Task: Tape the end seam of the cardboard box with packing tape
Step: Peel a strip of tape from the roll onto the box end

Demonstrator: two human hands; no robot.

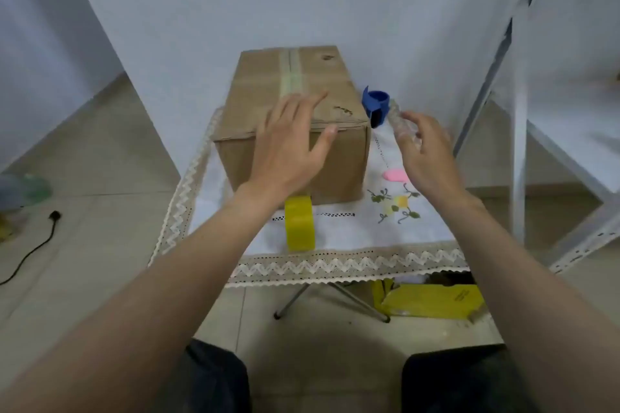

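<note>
A brown cardboard box (255, 100) stands on a small table, a strip of clear tape (291, 72) running along its top seam. My left hand (288, 144) lies flat over the near top edge and front face, fingers spread. A yellowish strip of tape (299, 226) comes out from under that hand and lies on the tablecloth. My right hand (426, 151) hovers right of the box, pinching a crumpled piece of clear tape (401, 121) that leads to a blue tape dispenser (375, 104) beside the box.
The table has a white embroidered cloth with a lace border (335, 266). A pink object (396, 174) lies on it. A white metal shelf frame (518, 151) stands at the right. Yellow packaging (432, 300) lies under the table. A black cable (33, 251) runs across the floor.
</note>
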